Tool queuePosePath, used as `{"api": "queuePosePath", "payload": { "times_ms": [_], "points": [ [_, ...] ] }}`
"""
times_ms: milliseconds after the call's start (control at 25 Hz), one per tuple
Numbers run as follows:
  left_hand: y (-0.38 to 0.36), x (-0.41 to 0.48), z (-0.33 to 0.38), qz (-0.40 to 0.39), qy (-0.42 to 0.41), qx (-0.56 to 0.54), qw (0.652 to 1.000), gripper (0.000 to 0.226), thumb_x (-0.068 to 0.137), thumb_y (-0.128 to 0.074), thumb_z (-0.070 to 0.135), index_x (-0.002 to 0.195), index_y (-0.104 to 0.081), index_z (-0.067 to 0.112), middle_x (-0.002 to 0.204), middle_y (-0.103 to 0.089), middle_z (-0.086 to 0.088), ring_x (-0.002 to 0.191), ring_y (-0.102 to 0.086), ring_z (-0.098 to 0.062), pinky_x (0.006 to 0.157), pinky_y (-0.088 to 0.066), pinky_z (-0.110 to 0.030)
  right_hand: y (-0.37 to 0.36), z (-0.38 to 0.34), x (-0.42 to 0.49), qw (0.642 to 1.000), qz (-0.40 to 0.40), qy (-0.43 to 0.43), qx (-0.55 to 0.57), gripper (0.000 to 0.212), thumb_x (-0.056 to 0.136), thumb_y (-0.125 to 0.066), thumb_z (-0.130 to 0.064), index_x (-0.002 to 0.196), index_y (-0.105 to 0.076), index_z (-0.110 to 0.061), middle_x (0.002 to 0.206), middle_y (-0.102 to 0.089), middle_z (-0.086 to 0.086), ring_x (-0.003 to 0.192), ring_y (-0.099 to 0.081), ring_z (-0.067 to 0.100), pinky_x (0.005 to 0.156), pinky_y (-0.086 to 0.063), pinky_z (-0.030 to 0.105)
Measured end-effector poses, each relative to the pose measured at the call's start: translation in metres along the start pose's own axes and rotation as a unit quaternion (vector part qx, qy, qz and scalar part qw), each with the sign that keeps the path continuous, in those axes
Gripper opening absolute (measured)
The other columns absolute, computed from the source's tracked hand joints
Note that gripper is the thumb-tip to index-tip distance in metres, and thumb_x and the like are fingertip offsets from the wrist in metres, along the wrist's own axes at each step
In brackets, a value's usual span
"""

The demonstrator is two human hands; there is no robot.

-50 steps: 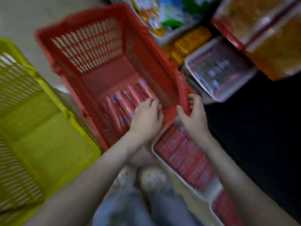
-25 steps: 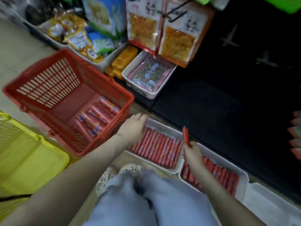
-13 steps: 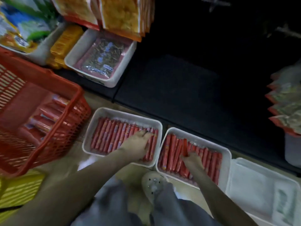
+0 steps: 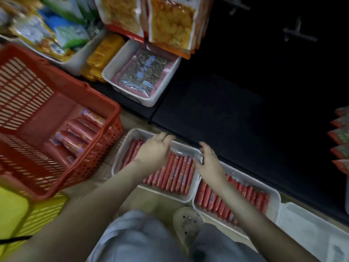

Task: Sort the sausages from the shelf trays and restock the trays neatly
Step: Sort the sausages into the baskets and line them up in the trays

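Observation:
Two white trays sit on the floor in front of me. The left tray [image 4: 120,154] holds a row of thin red sausages [image 4: 177,173]. The right tray [image 4: 273,197] holds more thin sausages [image 4: 251,197]. My left hand [image 4: 154,150] hovers over the far part of the left tray, fingers loosely spread and holding nothing. My right hand [image 4: 207,159] is over the tray's right rim, fingers relaxed and empty. A red basket [image 4: 62,87] at the left holds several thicker red sausages [image 4: 79,133].
A yellow basket [image 4: 37,212] lies at the bottom left. An empty white tray [image 4: 309,224] is at the bottom right. The dark bottom shelf [image 4: 236,114] runs behind the trays, with a white tray of seed packets [image 4: 141,72] and snack bags on its left. My shoe [image 4: 187,222] stands between the trays.
My right hand has let go of the sausage in the right tray and moved left to the left tray's rim. My left hand has shifted toward that tray's far edge.

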State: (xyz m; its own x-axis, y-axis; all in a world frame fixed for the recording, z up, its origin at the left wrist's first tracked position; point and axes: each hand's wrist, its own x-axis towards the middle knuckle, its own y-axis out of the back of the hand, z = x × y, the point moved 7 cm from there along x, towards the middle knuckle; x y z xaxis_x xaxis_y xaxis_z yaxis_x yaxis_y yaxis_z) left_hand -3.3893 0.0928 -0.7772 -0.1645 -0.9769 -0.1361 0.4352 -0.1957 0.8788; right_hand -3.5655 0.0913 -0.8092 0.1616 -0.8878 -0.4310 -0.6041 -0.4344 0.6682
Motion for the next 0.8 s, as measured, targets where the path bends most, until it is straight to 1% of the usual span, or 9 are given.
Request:
{"api": "queuePosePath", "payload": {
  "times_ms": [120,240,360,400,480,560,640,720,800],
  "points": [
    [0.062,-0.018,-0.019,0.106,0.014,-0.003,0.994,0.043,0.081,-0.036,0.019,0.113,-0.061,0.005,0.103,-0.062,-0.015,0.088,-0.062,-0.036,0.071,-0.054,-0.04,0.008,-0.094,0.004,0.992,0.011,0.125,-0.019,0.058,0.093,-0.056,-0.015,0.145,-0.032,-0.016,0.13,-0.046,0.004,0.122,-0.045,0.017,0.103,-0.039,0.032],
    [0.13,-0.059,-0.077,0.202,0.14,0.016,0.969,0.045,0.08,-0.036,0.022,0.113,-0.06,0.003,0.098,-0.061,-0.016,0.082,-0.059,-0.037,0.069,-0.052,-0.041,-0.011,-0.184,0.003,0.978,-0.006,0.207,-0.028,0.058,0.093,-0.057,-0.018,0.145,-0.031,-0.017,0.124,-0.045,-0.001,0.118,-0.044,0.014,0.102,-0.04,0.034],
    [0.172,-0.13,-0.169,0.22,0.287,0.05,0.931,0.053,0.075,-0.038,0.026,0.116,-0.059,0.001,0.1,-0.061,-0.02,0.083,-0.059,-0.039,0.07,-0.051,-0.041,-0.067,-0.264,0.006,0.957,-0.034,0.284,-0.045,0.062,0.091,-0.059,-0.017,0.146,-0.029,-0.015,0.129,-0.046,0.007,0.119,-0.046,0.021,0.103,-0.039,0.038],
    [0.177,-0.156,-0.202,0.215,0.328,0.063,0.918,0.055,0.074,-0.039,0.028,0.116,-0.059,0.0,0.102,-0.062,-0.021,0.087,-0.06,-0.039,0.073,-0.051,-0.043,-0.095,-0.288,0.008,0.947,-0.045,0.313,-0.061,0.065,0.09,-0.06,-0.015,0.146,-0.027,-0.012,0.133,-0.046,0.012,0.122,-0.045,0.024,0.106,-0.036,0.037],
    [0.174,-0.2,-0.262,0.193,0.388,0.079,0.898,0.059,0.075,-0.039,0.035,0.117,-0.06,-0.001,0.111,-0.062,-0.022,0.101,-0.06,-0.041,0.086,-0.048,-0.048,-0.159,-0.329,0.013,0.924,-0.085,0.359,-0.1,0.071,0.089,-0.061,-0.014,0.148,-0.022,-0.006,0.142,-0.039,0.016,0.131,-0.037,0.029,0.11,-0.026,0.032],
    [0.155,-0.227,-0.302,0.158,0.404,0.091,0.896,0.06,0.076,-0.039,0.04,0.115,-0.064,0.002,0.119,-0.062,-0.021,0.112,-0.058,-0.04,0.098,-0.04,-0.05,-0.229,-0.353,0.021,0.902,-0.129,0.383,-0.152,0.075,0.091,-0.058,-0.018,0.15,-0.014,-0.008,0.15,-0.029,0.013,0.14,-0.026,0.029,0.113,-0.019,0.03],
    [0.13,-0.235,-0.317,0.136,0.377,0.084,0.912,0.055,0.077,-0.042,0.041,0.112,-0.067,0.007,0.122,-0.062,-0.018,0.117,-0.057,-0.036,0.102,-0.032,-0.049,-0.294,-0.355,0.032,0.879,-0.176,0.388,-0.214,0.08,0.092,-0.056,-0.024,0.152,-0.005,-0.013,0.153,-0.023,0.01,0.143,-0.02,0.028,0.114,-0.02,0.033],
    [0.115,-0.235,-0.323,0.155,0.347,0.06,0.923,0.048,0.079,-0.045,0.038,0.114,-0.067,0.012,0.127,-0.061,-0.012,0.123,-0.053,-0.03,0.105,-0.03,-0.047,-0.351,-0.347,0.042,0.844,-0.229,0.385,-0.294,0.082,0.093,-0.054,-0.027,0.152,0.002,-0.019,0.155,-0.018,0.008,0.144,-0.018,0.029,0.114,-0.025,0.038],
    [0.11,-0.236,-0.328,0.195,0.331,0.054,0.922,0.047,0.079,-0.047,0.035,0.118,-0.064,0.015,0.133,-0.057,-0.009,0.128,-0.048,-0.027,0.108,-0.028,-0.045,-0.394,-0.332,0.051,0.811,-0.267,0.369,-0.366,0.08,0.095,-0.049,-0.028,0.152,0.006,-0.026,0.158,-0.009,0.006,0.142,-0.023,0.032,0.109,-0.031,0.041]
  ]
}}
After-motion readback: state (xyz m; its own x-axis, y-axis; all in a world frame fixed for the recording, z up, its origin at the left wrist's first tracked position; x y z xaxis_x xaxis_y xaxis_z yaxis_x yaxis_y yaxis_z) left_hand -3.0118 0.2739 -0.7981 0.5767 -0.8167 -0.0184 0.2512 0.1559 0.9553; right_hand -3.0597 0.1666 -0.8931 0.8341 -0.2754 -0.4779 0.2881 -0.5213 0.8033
